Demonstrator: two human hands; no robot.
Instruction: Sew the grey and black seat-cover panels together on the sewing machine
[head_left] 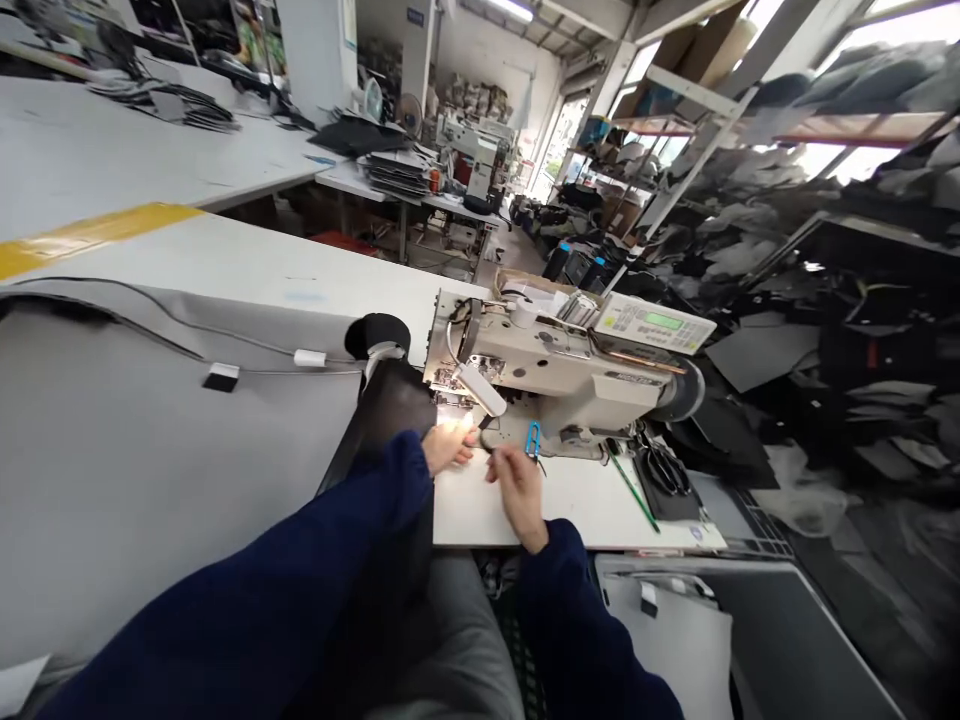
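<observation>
Beside the needle area of a sewing machine (555, 350), my left hand (448, 446) is closed with its fingers curled; what they hold, if anything, is too small to make out. My right hand (517, 488) pinches the end of a short dark strip (486, 438) just in front of the machine bed. Blue-handled thread snips (533, 438) lie just beyond my right fingers. Dark material (390, 410) hangs over the table edge under my left forearm. A small lamp (481, 390) lights the spot near my left fingertips.
Large grey sheets (285, 460) with white-and-black tabs cover the left. Right of my hands are a green pencil (636, 492) and black scissors (666, 470). A control panel (655, 322) tops the machine. A grey-lined tray (795, 620) sits low right. Fabric piles (885, 350) fill the right side.
</observation>
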